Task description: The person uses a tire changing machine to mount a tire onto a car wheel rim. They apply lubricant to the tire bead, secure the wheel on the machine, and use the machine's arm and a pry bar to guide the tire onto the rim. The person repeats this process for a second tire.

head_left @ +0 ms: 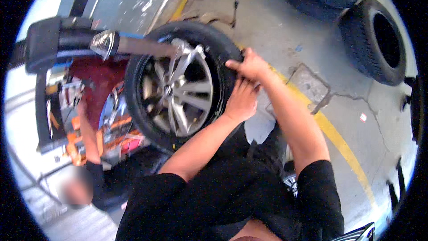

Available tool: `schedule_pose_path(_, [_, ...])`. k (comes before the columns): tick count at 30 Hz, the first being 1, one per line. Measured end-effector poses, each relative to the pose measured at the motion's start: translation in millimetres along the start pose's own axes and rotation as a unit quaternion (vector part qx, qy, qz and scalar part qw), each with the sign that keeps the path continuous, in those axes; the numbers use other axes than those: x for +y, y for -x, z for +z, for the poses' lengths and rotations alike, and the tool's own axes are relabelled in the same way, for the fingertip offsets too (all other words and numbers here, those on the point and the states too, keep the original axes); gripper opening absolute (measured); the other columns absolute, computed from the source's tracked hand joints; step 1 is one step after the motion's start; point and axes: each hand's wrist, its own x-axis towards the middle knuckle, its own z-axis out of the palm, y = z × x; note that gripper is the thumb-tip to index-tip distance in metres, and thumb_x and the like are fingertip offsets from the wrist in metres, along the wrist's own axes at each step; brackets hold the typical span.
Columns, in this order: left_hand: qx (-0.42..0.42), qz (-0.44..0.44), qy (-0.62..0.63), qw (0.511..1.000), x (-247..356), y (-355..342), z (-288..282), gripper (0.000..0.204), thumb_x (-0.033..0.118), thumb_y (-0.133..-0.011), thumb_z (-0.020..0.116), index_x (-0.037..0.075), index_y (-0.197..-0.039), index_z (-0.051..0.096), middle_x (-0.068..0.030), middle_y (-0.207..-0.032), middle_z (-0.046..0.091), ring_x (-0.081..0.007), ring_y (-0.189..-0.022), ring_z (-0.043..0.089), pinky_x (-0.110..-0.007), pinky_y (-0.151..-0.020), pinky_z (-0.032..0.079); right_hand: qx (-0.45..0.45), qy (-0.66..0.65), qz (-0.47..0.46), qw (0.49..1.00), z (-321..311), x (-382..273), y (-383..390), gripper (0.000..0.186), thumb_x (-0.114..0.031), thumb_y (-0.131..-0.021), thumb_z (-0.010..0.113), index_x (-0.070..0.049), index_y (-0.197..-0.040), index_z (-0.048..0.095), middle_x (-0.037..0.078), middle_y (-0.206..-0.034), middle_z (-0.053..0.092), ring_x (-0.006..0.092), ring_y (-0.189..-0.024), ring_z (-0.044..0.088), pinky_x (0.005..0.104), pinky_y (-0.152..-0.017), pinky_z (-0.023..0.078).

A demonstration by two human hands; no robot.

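A wheel with a silver multi-spoke alloy rim (171,91) and a black tire (133,87) is in front of me, tilted toward me. My right hand (252,67) grips the tire's right edge, its thumb stretched over the sidewall and its fingers partly hidden. Just below it, my left hand (243,100) is on the same edge, back of the hand up, its fingertips close under the right hand. A metal arm (149,48) of a machine reaches from the left to the upper rim, its bright end piece (189,53) at the rim's edge.
Another person's hand (81,100) is among tools at the left, beside the dark red machine body (96,80). Tires (312,0) are stacked at the far right, with another tire (374,40) standing nearer. A yellow line (341,138) crosses the cracked floor.
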Motion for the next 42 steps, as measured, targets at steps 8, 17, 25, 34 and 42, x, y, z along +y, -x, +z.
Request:
schedule_pose_path(8, [-0.059, 0.001, -0.072, 0.996, 31, 98, -33, 0.061, 0.02, -0.098, 0.059, 0.003, -0.156, 0.05, -0.0156, -0.168, 0.042, -0.0309, -0.156, 0.039, -0.048, -0.131, 0.027, -0.08, 0.015, -0.053, 0.995, -28, -23, 12, 0.134, -0.06, -0.082, 0.082, 0.006, -0.168, 0.003, 0.039, -0.165, 0.031, 0.0447, -0.152, 0.043, 0.0416, -0.125, 0.037])
schedule_pose_path(17, [-0.127, 0.017, -0.002, 0.992, 15, 148, -54, 0.069, 0.017, -0.095, 0.06, 0.004, -0.16, 0.045, -0.0136, -0.173, 0.033, -0.0278, -0.162, 0.027, -0.046, -0.133, 0.02, -0.085, 0.011, -0.046, 0.995, -27, -43, -5, 0.154, -0.062, -0.067, 0.094, 0.012, -0.165, 0.001, 0.038, -0.157, 0.046, 0.0438, -0.147, 0.049, 0.0414, -0.122, 0.041])
schedule_pose_path(25, [-0.144, 0.035, 0.088, 0.985, -3, 153, -29, 0.065, 0.019, -0.094, 0.061, 0.009, -0.157, 0.05, -0.0124, -0.176, 0.026, -0.0304, -0.165, 0.017, -0.048, -0.134, 0.016, -0.049, 0.019, -0.03, 0.998, -5, -37, 3, 0.144, -0.055, -0.071, 0.095, 0.008, -0.166, 0.006, 0.035, -0.16, 0.043, 0.0436, -0.149, 0.047, 0.0455, -0.124, 0.039])
schedule_pose_path(34, [-0.166, 0.043, 0.089, 0.981, -9, 151, -31, 0.06, 0.027, -0.096, 0.061, 0.011, -0.154, 0.056, -0.0137, -0.177, 0.024, -0.0307, -0.164, 0.018, -0.049, -0.133, 0.015, -0.002, 0.035, -0.002, 0.999, -4, -51, 21, 0.132, -0.049, -0.075, 0.094, 0.007, -0.165, 0.015, 0.036, -0.151, 0.053, 0.0419, -0.143, 0.055, 0.0442, -0.121, 0.042])
schedule_pose_path(42, [-0.229, 0.1, 0.088, 0.964, -34, 180, -31, 0.056, 0.027, -0.098, 0.061, 0.013, -0.152, 0.058, -0.0123, -0.177, 0.023, -0.0301, -0.165, 0.015, -0.048, -0.135, 0.013, 0.06, 0.064, 0.05, 0.995, 20, -45, 48, 0.134, -0.053, -0.073, 0.095, 0.005, -0.165, 0.016, 0.035, -0.155, 0.047, 0.0473, -0.146, 0.047, 0.0513, -0.122, 0.039])
